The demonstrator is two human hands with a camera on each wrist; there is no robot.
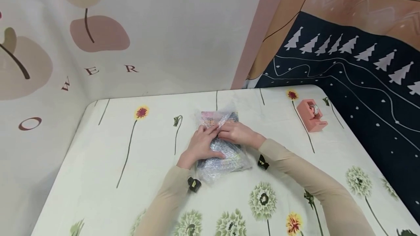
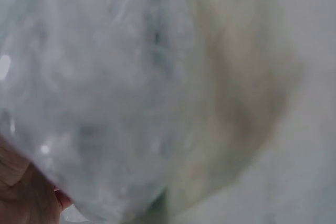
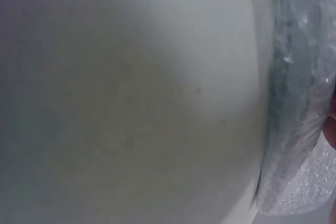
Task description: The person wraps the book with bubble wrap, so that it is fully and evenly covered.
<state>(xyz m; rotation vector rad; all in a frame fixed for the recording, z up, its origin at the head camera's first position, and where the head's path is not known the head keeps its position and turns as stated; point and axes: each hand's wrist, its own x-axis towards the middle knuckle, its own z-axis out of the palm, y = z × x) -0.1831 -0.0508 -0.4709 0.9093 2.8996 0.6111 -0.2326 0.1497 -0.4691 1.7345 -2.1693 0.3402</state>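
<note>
A flat, rectangular item (image 1: 207, 114) with a colourful printed top lies on the table inside clear bubble wrap (image 1: 226, 161); what it is cannot be made out. My left hand (image 1: 201, 145) rests on the wrap's left side, thumb spread toward the near part and fingers reaching to the middle. Beside those fingertips, my right hand (image 1: 238, 134) has curled fingers that pinch the film near the package's centre. Crinkled bubble wrap (image 2: 105, 87) fills much of the left wrist view, blurred. In the right wrist view, the wrapped edge (image 3: 296, 82) stands along the right, with fingertips (image 3: 330, 129) touching it.
A pink tape dispenser (image 1: 310, 116) holding a roll of clear tape (image 1: 314, 109) stands toward the table's back right. The flower-patterned cloth (image 1: 157, 177) covers the table. Printed curtains (image 1: 170, 39) rise behind and beside it. Black wrist cameras (image 1: 194, 184) sit at both cuffs.
</note>
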